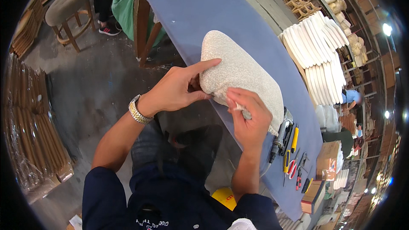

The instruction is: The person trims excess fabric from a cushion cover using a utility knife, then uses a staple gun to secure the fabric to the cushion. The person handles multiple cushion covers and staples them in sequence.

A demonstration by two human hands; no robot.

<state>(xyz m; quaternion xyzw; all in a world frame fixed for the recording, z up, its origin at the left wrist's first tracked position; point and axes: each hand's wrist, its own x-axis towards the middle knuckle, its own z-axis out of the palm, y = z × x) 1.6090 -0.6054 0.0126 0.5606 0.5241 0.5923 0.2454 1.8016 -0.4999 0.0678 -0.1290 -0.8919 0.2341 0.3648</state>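
A light grey fabric-covered cushion point(240, 66) with rounded corners lies tilted on the blue-topped table point(183, 15), overhanging its near edge. My left hand point(177, 86) grips the cushion's left corner, index finger on top and thumb at the lower edge. At the near edge, my right hand point(253, 121) is closed in a pinch on the gathered fabric; a whitish bit shows between its fingers. What lies under the cushion is hidden. Just right of the cushion rests a metal-and-black hand-held power tool point(280, 138).
Beside the power tool lie a yellow-handled cutter point(295, 138), red-handled scissors point(292, 169) and pliers point(301, 162). White cushion pads point(313, 47) are stacked beyond the table. A padded stool point(68, 6) and wrapped wooden parts point(32, 123) stand on the left. People are in the background.
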